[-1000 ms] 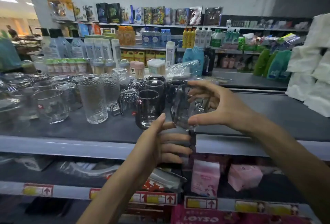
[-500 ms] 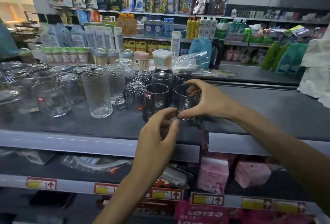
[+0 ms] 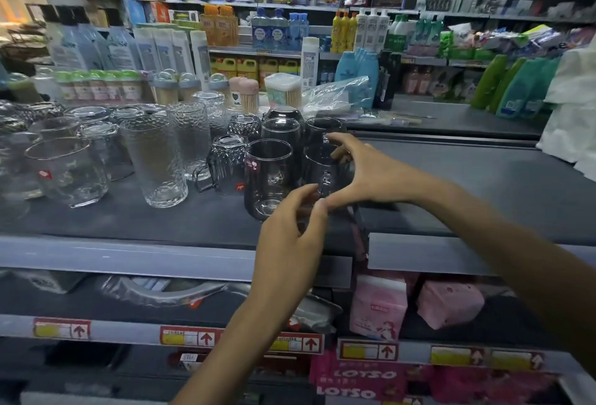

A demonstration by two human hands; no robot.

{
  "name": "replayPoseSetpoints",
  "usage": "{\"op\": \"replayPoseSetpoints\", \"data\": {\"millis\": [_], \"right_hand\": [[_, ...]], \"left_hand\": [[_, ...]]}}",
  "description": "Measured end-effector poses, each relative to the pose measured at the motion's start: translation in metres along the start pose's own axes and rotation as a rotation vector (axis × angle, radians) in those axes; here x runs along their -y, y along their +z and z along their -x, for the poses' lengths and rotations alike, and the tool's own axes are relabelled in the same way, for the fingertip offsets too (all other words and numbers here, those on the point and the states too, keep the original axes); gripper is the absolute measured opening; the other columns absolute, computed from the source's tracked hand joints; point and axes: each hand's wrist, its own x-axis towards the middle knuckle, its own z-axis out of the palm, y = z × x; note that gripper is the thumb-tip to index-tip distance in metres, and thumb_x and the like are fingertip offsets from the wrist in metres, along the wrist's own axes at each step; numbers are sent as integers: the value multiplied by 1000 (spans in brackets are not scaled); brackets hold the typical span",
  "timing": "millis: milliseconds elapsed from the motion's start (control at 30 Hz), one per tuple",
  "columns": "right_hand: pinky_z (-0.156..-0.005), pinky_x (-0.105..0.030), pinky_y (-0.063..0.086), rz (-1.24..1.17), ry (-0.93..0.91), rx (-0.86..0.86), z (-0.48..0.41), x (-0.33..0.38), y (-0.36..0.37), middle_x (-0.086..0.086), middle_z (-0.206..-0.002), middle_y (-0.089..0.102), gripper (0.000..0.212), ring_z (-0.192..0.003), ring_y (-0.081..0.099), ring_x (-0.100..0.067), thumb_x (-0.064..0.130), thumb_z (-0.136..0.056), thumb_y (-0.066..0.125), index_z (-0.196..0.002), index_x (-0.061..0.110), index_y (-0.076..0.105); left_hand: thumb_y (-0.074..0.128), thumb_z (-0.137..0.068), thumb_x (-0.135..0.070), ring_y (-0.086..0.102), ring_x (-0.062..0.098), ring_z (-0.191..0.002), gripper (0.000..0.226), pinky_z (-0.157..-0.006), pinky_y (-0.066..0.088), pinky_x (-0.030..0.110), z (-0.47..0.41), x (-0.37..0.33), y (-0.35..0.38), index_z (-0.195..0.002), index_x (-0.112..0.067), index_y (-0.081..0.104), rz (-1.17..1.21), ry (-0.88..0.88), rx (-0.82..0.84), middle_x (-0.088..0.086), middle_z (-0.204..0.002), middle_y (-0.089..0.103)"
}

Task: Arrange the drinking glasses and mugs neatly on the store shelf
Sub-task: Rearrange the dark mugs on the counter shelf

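My right hand (image 3: 371, 172) grips a dark smoked glass (image 3: 324, 169), fingers over its rim and thumb low on its side. The glass stands upright on the dark grey shelf (image 3: 161, 220), right beside a matching smoked glass (image 3: 267, 179) with a red label. My left hand (image 3: 290, 237) reaches up from below, and its curled fingertips pinch the held glass at its base. More smoked glasses stand in rows behind. To the left are an upturned faceted mug (image 3: 225, 162), a tall textured tumbler (image 3: 158, 159) and a clear round mug (image 3: 69, 172).
Toothpick jars (image 3: 248, 91) and a crumpled plastic bag (image 3: 335, 95) sit behind the glassware. White packs (image 3: 571, 108) are stacked at the far right. The shelf's right part (image 3: 483, 185) is bare. Pink packets (image 3: 377, 304) lie on the shelf below.
The smoked glass has come down from mid-air onto the shelf beside the labelled one. My left hand rose from under the shelf edge to the glass's base.
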Motion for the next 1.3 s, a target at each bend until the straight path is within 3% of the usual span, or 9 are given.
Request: {"op": "replayPoseSetpoints", "data": {"millis": [67, 167, 333, 433, 500, 600, 800, 1000, 1300], "right_hand": [[-96, -16, 41, -59, 12, 52, 8, -3, -14, 8, -138, 50, 127, -126, 49, -9, 61, -55, 88, -160, 30, 24], [-95, -19, 51, -201, 24, 19, 14, -9, -28, 6, -130, 60, 98, -117, 61, -8, 49, -68, 87, -152, 27, 42], [-98, -28, 55, -190, -49, -71, 5, -13, -25, 2, -113, 72, 49, -103, 70, -8, 41, -82, 82, -126, 25, 67], [-89, -26, 55, -136, -136, -79, 4, -16, -25, 9, -98, 77, 16, -94, 71, -5, 36, -89, 78, -103, 29, 77], [-85, -25, 54, -88, -156, -108, 4, -19, -22, 12, -92, 77, 7, -90, 71, -4, 38, -91, 76, -95, 33, 78], [-85, -25, 54, -55, -169, -151, 2, -24, -21, 15, -90, 76, 5, -89, 70, -2, 39, -91, 75, -93, 35, 78], [-85, -26, 55, -63, -176, -147, -3, -29, -24, 15, -89, 75, 6, -89, 71, -2, 33, -92, 75, -97, 32, 79], [-87, -30, 57, -72, -173, -141, -8, -33, -24, 15, -95, 76, 9, -92, 71, -6, 32, -93, 74, -100, 32, 79], [-83, -10, 48, -89, -164, -123, -7, -35, -24, 15, -104, 76, 18, -98, 69, 1, 20, -96, 70, -111, 28, 77]], "left_hand": [[63, -101, -30, 66, -7, -100, 30, -87, 55, 22, -3, 1, 2, -130, -26, 67, -30, 0, -6, -17, -112, 72], [69, -97, -29, 68, -3, -99, 33, -90, 59, 34, -7, 3, 5, -130, -26, 67, -92, -10, -10, -15, -111, 74], [70, -97, -30, 68, -1, -97, 23, -88, 59, 35, -11, -1, 13, -120, -26, 69, -151, -6, -53, -15, -105, 74], [68, -99, -28, 69, 2, -97, 11, -85, 59, 33, -15, -3, 17, -110, -26, 67, -168, -20, -59, -13, -101, 74], [68, -99, -25, 70, 3, -96, 6, -83, 58, 33, -18, -3, 19, -105, -25, 66, -166, -18, -68, -11, -98, 75], [68, -99, -26, 70, 2, -91, 4, -81, 59, 34, -21, -3, 24, -100, -26, 64, -190, -26, -99, -11, -93, 75], [66, -100, -29, 72, 15, -87, 3, -75, 58, 43, -25, -3, 37, -101, -28, 63, -235, -54, -146, -9, -88, 75], [65, -101, -34, 72, 13, -88, 7, -73, 58, 39, -25, -2, 40, -107, -31, 65, -279, -47, -175, -8, -93, 77], [61, -102, -39, 71, 14, -77, 10, -64, 55, 39, -24, -1, 40, -110, -36, 65, -300, -38, -184, -8, -84, 76]]}}
